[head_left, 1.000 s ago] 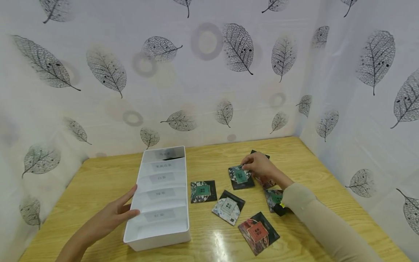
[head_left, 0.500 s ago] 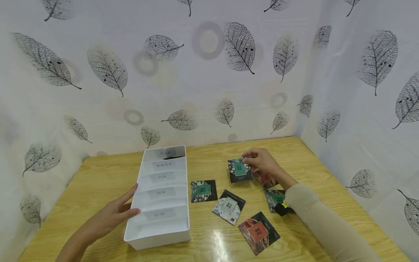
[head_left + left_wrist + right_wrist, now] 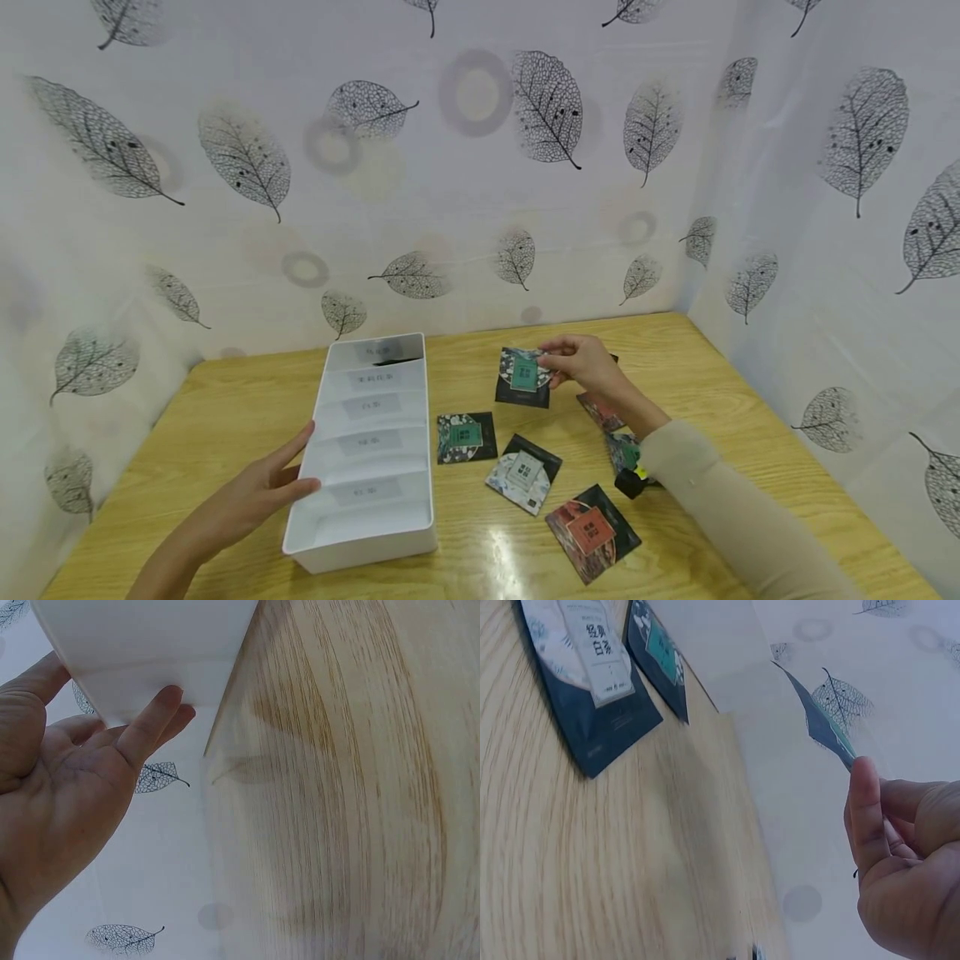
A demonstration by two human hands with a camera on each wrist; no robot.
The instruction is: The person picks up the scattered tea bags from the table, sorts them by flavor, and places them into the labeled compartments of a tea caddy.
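Observation:
My right hand pinches a dark tea sachet with a green label by its right edge, above the table. In the right wrist view this sachet appears nearly edge-on beyond the fingertips. My left hand touches the left side of a white divided box with extended fingers. The left wrist view has these fingers against the box's outer wall. Labels mark the compartments, and a dark sachet edge shows in the farthest one.
On the wooden table lie a green-labelled sachet, a white-labelled one and a red-labelled one. More sachets, including a red one and a green one, lie partly under the right arm. A leaf-print curtain hangs behind.
My right hand has lifted the green-labelled sachet off the table and carried it left and up in the head view. The left hand and the box have stayed put.

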